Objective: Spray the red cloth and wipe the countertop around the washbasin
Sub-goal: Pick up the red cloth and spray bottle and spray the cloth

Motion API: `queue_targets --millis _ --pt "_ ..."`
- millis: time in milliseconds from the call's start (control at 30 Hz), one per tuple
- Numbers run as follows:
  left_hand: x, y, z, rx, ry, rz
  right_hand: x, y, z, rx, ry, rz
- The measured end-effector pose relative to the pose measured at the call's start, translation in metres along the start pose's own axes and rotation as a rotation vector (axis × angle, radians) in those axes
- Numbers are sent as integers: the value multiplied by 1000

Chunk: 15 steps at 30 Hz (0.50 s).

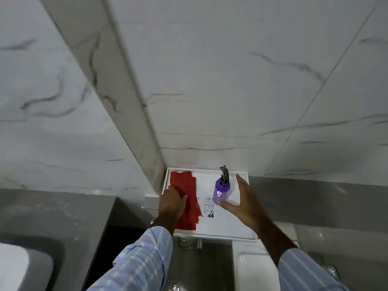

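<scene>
A red cloth (188, 194) lies flat on the left part of a white tray-like shelf (231, 225) against the marble wall. My left hand (171, 201) rests on the cloth's left edge with fingers curled onto it. A purple spray bottle (220, 191) with a black trigger head stands upright in the middle of the shelf. My right hand (241, 203) is spread open just right of the bottle, thumb tip near its base, fingers apart and not closed on it.
A black printed mark (208, 207) sits on the shelf between cloth and bottle. The grey countertop (52, 213) and the washbasin rim (12, 267) are at the lower left. A white fixture (249, 265) stands below the shelf. Marble walls meet at a corner behind.
</scene>
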<state>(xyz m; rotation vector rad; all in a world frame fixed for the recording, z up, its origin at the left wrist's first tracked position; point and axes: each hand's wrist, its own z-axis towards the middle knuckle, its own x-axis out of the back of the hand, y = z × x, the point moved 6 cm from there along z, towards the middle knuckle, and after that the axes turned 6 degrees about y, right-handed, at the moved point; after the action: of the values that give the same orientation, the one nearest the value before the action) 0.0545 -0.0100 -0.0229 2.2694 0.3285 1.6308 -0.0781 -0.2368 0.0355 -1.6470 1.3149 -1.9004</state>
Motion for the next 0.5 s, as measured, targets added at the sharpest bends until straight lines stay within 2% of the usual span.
queue_targets --millis 67,167,300,500 --pt "-7 -3 6 66 51 -56 -10 -4 7 -74 0 153" --pt "-11 -12 9 226 60 -250 -21 -10 15 -53 37 292" --pt "-14 -11 0 386 -92 -816 -17 -12 15 -40 48 322" --pt "17 21 -29 355 -202 -1398 9 -31 2 -135 89 543"
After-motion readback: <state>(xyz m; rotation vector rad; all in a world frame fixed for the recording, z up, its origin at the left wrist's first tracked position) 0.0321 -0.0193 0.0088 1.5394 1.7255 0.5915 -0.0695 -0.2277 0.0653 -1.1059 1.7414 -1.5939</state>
